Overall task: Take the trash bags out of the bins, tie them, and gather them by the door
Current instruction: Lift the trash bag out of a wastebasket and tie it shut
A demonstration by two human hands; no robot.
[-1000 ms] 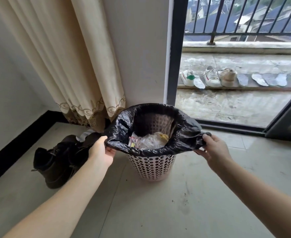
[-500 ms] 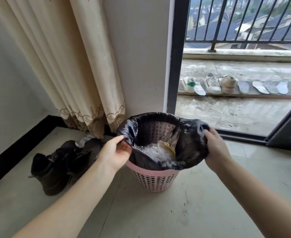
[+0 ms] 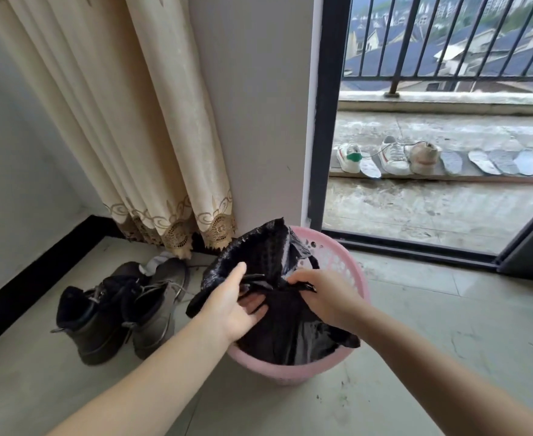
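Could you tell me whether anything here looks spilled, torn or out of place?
Nothing stands out. The black trash bag sits inside the pink bin, its mouth gathered by the left hand and right hand; no litter lies beside it.

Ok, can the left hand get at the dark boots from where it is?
Probably not yet: the left hand is gripping the black trash bag. The dark boots sit uncovered beside the pink bin.

Corner by the balcony door, as we find it

We list: bag (image 3: pixel 285 328) in bin (image 3: pixel 337 256); boots (image 3: pixel 123 306) left of it; curtain (image 3: pixel 139 121) behind; sneakers (image 3: pixel 388 157) outside on the balcony.
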